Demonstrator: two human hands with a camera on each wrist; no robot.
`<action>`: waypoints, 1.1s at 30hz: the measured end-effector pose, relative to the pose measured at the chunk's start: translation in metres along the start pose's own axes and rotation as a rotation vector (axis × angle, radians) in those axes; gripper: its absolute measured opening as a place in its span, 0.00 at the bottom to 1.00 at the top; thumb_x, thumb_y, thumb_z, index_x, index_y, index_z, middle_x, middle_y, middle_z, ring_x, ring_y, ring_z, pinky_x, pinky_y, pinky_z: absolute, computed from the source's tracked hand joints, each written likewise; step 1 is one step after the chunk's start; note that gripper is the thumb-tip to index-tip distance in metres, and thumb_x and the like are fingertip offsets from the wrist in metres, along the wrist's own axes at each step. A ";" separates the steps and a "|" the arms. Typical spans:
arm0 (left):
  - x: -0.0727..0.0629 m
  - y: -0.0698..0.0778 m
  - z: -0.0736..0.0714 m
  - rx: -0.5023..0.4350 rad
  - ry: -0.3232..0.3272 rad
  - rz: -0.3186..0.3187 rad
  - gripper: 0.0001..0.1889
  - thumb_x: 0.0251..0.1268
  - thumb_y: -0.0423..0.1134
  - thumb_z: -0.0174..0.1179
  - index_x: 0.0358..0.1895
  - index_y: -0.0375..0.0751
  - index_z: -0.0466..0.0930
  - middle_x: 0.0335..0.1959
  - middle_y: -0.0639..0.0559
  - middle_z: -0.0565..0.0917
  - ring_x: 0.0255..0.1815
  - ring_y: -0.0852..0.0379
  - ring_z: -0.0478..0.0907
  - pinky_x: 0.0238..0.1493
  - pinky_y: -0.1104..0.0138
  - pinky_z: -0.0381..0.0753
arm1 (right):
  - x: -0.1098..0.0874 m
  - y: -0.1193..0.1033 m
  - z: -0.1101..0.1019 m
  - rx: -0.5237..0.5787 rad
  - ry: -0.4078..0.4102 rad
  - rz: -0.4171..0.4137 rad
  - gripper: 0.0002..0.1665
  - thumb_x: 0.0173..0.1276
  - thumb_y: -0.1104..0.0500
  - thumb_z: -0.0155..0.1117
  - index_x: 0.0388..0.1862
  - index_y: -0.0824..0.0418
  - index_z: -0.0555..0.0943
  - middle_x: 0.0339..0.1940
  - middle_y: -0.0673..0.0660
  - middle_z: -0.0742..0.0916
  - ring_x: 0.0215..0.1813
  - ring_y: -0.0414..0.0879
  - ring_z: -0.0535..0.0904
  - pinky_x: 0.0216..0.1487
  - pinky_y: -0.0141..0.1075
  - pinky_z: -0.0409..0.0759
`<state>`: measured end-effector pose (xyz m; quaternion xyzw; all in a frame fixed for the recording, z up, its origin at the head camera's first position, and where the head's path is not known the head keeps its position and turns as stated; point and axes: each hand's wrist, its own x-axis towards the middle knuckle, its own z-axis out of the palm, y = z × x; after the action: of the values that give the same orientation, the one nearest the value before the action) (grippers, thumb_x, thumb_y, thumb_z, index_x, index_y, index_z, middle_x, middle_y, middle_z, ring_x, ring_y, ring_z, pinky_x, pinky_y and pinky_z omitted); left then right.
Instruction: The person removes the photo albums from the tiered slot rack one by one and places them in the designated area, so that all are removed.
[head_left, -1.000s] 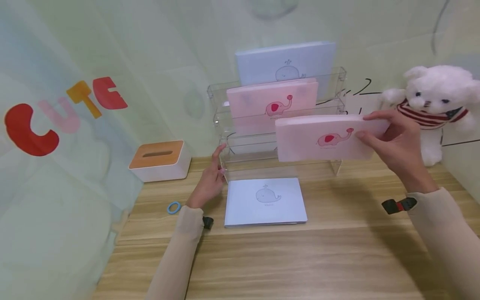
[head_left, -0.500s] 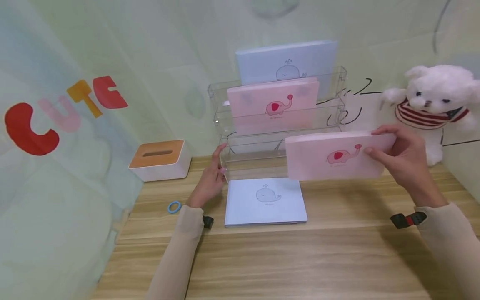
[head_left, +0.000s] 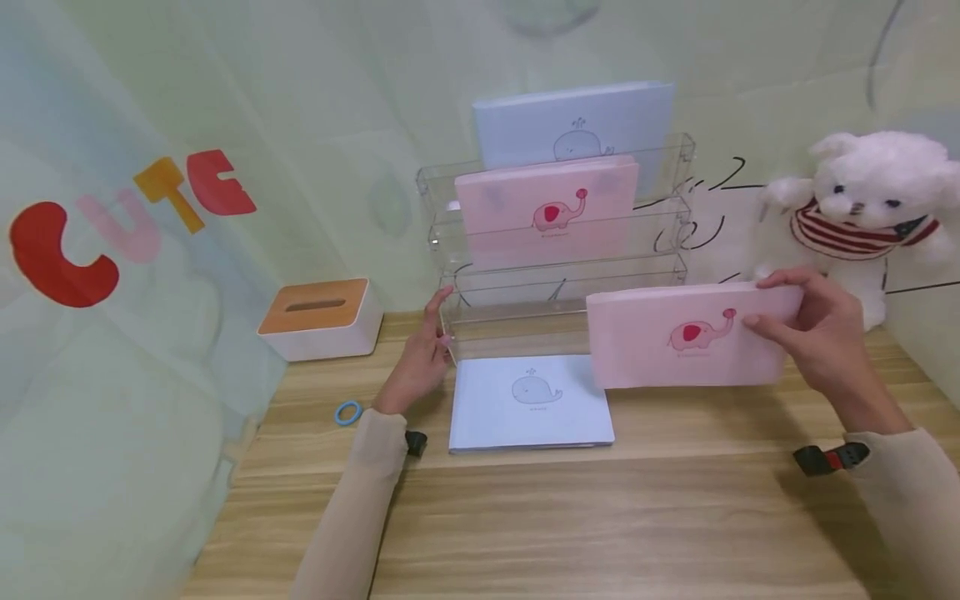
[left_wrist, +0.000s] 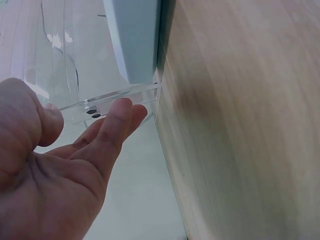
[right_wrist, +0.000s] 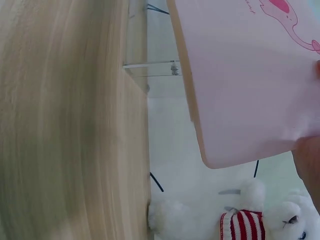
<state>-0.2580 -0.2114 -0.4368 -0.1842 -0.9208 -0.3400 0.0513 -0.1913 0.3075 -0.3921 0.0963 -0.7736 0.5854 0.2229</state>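
My right hand [head_left: 825,333] holds a pink booklet [head_left: 637,342] with a red elephant drawing, thumb on the front cover, fingers at the top and behind. The booklet is upright, in front of the right part of a clear acrylic tiered rack [head_left: 487,312]. My left hand [head_left: 416,367] is at the rack's left side panel, its fingers mostly straight against it in the left wrist view. A second pink booklet [head_left: 510,208] stands in the middle tier, a blue whale booklet [head_left: 517,125] in the top one. Another whale booklet [head_left: 480,417] lies flat before the rack.
A white tissue box with a wooden lid [head_left: 322,321] stands at the left, a blue ring [head_left: 347,413] near it on the wooden table [head_left: 525,533]. The white teddy bear [head_left: 862,200] in a striped scarf is at the back right. Printed curtains hang behind.
My right hand has brought the pink booklet down, to the right and away from the rack's front. The left hand stays at the side panel.
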 end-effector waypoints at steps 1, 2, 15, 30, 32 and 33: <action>0.000 0.000 0.000 0.002 0.000 -0.002 0.42 0.84 0.26 0.48 0.86 0.66 0.39 0.33 0.43 0.76 0.31 0.51 0.75 0.41 0.61 0.82 | -0.001 0.001 -0.001 -0.012 0.001 0.004 0.25 0.63 0.81 0.71 0.59 0.70 0.82 0.50 0.39 0.88 0.42 0.32 0.84 0.44 0.18 0.82; 0.000 0.000 0.000 0.004 0.000 -0.002 0.42 0.84 0.26 0.48 0.86 0.66 0.39 0.33 0.43 0.76 0.31 0.51 0.75 0.41 0.61 0.81 | -0.001 0.001 -0.002 -0.023 -0.001 0.010 0.26 0.63 0.81 0.71 0.59 0.69 0.82 0.50 0.39 0.88 0.42 0.32 0.83 0.44 0.18 0.81; 0.001 0.000 0.000 0.002 -0.010 -0.020 0.44 0.83 0.26 0.48 0.86 0.70 0.38 0.33 0.43 0.76 0.31 0.51 0.76 0.42 0.60 0.82 | -0.003 0.017 -0.018 -0.226 -0.069 0.266 0.30 0.74 0.65 0.72 0.72 0.50 0.79 0.53 0.29 0.78 0.49 0.30 0.76 0.46 0.14 0.74; 0.001 -0.001 -0.001 0.011 -0.006 -0.005 0.42 0.84 0.28 0.48 0.86 0.67 0.38 0.30 0.46 0.73 0.26 0.53 0.69 0.37 0.61 0.76 | -0.001 0.035 -0.021 -0.309 -0.168 0.457 0.30 0.80 0.53 0.66 0.78 0.55 0.74 0.88 0.60 0.63 0.86 0.55 0.56 0.88 0.59 0.51; 0.002 -0.001 -0.001 0.009 -0.005 -0.002 0.43 0.84 0.28 0.49 0.86 0.67 0.38 0.30 0.46 0.73 0.27 0.53 0.70 0.37 0.61 0.76 | -0.001 0.037 -0.020 -0.263 -0.176 0.466 0.29 0.80 0.56 0.65 0.77 0.58 0.74 0.91 0.62 0.56 0.92 0.59 0.42 0.90 0.63 0.38; 0.001 -0.002 -0.001 0.009 -0.005 0.001 0.43 0.84 0.27 0.49 0.86 0.67 0.38 0.30 0.46 0.74 0.27 0.53 0.70 0.37 0.61 0.77 | 0.000 0.038 -0.019 -0.248 -0.180 0.471 0.29 0.80 0.57 0.65 0.77 0.60 0.73 0.92 0.63 0.53 0.92 0.61 0.38 0.90 0.64 0.35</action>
<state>-0.2600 -0.2124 -0.4371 -0.1853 -0.9223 -0.3354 0.0502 -0.2018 0.3372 -0.4208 -0.0623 -0.8571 0.5109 0.0213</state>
